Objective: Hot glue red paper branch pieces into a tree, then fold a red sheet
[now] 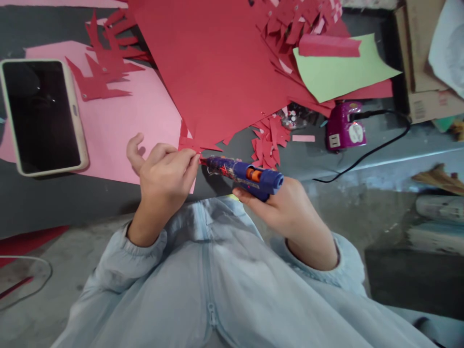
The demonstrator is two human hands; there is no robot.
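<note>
My right hand [286, 205] is wrapped round a blue hot glue gun [241, 171] with an orange part near its back end. The gun's nozzle points left and meets the fingertips of my left hand [165, 171]. My left thumb and forefinger are pinched on a small red paper piece [190, 143], mostly hidden by the fingers; its little finger is raised. Beneath that hand lies a pink paper sheet [119, 121]. A large red paper sheet [217, 67] spreads out just beyond both hands.
At the left are a tablet [41, 116] and red paper cutouts [96, 79]. Small red scraps [268, 142], a green paper [344, 72] and a purple power adapter [346, 125] with a black cable [366, 164] lie to the right. Cardboard [424, 53] stands far right.
</note>
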